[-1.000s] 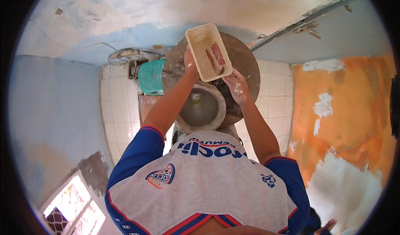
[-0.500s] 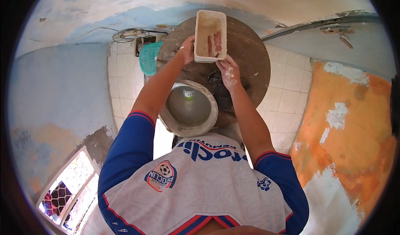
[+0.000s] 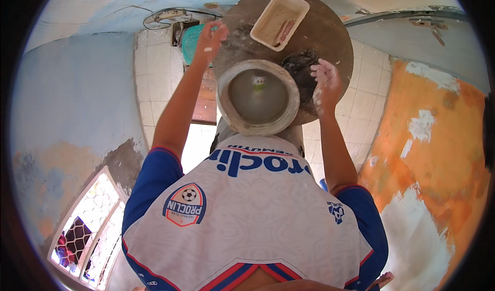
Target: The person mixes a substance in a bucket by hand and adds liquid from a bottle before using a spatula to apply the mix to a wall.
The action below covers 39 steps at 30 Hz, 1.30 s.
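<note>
My left hand (image 3: 212, 42), its fingers loosely apart and holding nothing, is raised at the left edge of the round wooden table (image 3: 330, 25). My right hand (image 3: 326, 82) hovers over the table's right side, fingers spread and smeared with white. Beside it lies a crumpled black plastic bag (image 3: 299, 67). A rectangular whitish tub (image 3: 265, 42) sits tilted in angle at the table's far side, with a flat reddish piece (image 3: 285, 31) inside. Between my arms stands a round bucket (image 3: 223, 97) of cloudy grey liquid, with a small white-and-green patch (image 3: 259, 82) showing in it.
A teal plastic item with holes (image 3: 191, 44) stands beyond the table's left edge. Pale tiles (image 3: 159, 77) cover the floor. A patchy orange wall (image 3: 438, 115) rises at right, a blue-grey wall (image 3: 77, 95) at left, with a grilled window (image 3: 87, 229). Loose cable (image 3: 160, 20) hangs at the back.
Both hands have let go of the tub, which now rests turned on the table. My left hand moved left, my right hand right and nearer. The view has shifted too.
</note>
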### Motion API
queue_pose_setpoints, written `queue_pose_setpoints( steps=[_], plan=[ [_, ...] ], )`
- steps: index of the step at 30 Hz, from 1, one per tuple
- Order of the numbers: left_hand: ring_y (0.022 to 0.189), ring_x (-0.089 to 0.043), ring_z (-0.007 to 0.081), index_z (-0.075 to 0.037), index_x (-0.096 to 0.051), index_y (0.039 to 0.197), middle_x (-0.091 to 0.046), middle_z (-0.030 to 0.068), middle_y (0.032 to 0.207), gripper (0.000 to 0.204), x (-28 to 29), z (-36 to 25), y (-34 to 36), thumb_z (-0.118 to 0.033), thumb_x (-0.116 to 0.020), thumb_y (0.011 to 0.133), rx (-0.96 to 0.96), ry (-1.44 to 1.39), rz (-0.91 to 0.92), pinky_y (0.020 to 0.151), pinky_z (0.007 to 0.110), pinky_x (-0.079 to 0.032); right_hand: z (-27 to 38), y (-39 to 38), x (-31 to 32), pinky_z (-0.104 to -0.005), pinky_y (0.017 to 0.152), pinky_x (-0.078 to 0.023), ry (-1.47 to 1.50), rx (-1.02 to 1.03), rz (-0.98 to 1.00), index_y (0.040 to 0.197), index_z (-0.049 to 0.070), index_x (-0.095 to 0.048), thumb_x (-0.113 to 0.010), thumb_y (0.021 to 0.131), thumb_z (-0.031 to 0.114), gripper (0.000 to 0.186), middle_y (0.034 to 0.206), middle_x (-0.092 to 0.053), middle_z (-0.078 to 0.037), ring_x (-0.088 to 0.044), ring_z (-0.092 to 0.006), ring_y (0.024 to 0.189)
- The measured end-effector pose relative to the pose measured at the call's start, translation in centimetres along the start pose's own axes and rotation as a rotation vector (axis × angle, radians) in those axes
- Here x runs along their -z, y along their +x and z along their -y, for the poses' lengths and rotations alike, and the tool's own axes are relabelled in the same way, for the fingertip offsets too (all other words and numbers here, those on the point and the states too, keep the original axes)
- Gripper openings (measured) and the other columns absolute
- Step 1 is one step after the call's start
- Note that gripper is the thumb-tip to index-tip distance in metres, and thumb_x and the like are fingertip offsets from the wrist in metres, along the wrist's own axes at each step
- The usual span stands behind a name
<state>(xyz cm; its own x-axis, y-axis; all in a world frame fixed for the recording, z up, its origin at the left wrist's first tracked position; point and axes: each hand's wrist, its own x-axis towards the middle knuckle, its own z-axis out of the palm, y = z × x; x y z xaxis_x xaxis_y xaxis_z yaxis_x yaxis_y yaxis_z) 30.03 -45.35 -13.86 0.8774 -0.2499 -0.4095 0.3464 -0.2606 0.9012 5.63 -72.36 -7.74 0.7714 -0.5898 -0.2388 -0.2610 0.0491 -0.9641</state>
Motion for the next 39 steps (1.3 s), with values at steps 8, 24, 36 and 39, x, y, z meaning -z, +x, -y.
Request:
queue_pose_setpoints(
  steps=[8, 24, 36, 39],
  plan=[
    [0.101, -0.066, 0.0277, -0.006, -0.053, 0.132, -0.068, 0.0161, 0.115, 0.054, -0.4, 4.0, -13.2, -0.027, -0.076, 0.088, -0.221, 0.231, -0.021, 0.090, 0.038, -0.051, -9.6, -5.4, -11.4, -0.0407, 0.087, -0.056, -1.491, 0.075, 0.474, 0.112, 0.008, -0.073, -0.061, 0.091, 0.013, 0.025, 0.102, -0.076, -0.010, -0.073, -0.0288, 0.098],
    [0.120, -0.054, 0.0431, -0.008, -0.054, 0.132, -0.057, 0.0224, 0.128, 0.052, 0.7, 6.1, -15.2, 0.004, -0.053, 0.081, -0.624, 0.347, 0.023, 0.101, 0.049, -0.044, -13.4, -7.7, -9.2, -0.0509, 0.090, -0.055, -1.551, 0.166, 0.998, 0.108, 0.004, -0.075, -0.062, 0.086, 0.019, 0.029, 0.109, -0.073, -0.020, -0.071, -0.0372, 0.103],
    [0.121, -0.048, 0.0383, -0.014, -0.062, 0.122, -0.055, 0.0155, 0.127, 0.045, 0.0, 3.7, -17.5, -0.013, -0.074, 0.078, -0.817, 0.828, -0.259, 0.102, 0.051, -0.040, -27.8, 1.2, -12.6, -0.0438, 0.103, -0.049, -0.886, -0.449, 0.646, 0.136, -0.001, -0.059, -0.060, 0.093, 0.027, 0.051, 0.136, -0.060, -0.024, -0.062, -0.0381, 0.121],
    [0.116, -0.052, 0.0358, -0.014, -0.063, 0.116, -0.059, 0.0137, 0.117, 0.041, -1.1, 3.5, -17.1, -0.016, -0.077, 0.077, -0.879, 0.883, -0.173, 0.098, 0.049, -0.043, -33.8, 3.2, -11.1, -0.0436, 0.102, -0.047, -0.409, -0.701, 0.407, 0.136, 0.002, -0.057, -0.056, 0.096, 0.030, 0.048, 0.137, -0.058, -0.022, -0.058, -0.0343, 0.122]
  ],
)
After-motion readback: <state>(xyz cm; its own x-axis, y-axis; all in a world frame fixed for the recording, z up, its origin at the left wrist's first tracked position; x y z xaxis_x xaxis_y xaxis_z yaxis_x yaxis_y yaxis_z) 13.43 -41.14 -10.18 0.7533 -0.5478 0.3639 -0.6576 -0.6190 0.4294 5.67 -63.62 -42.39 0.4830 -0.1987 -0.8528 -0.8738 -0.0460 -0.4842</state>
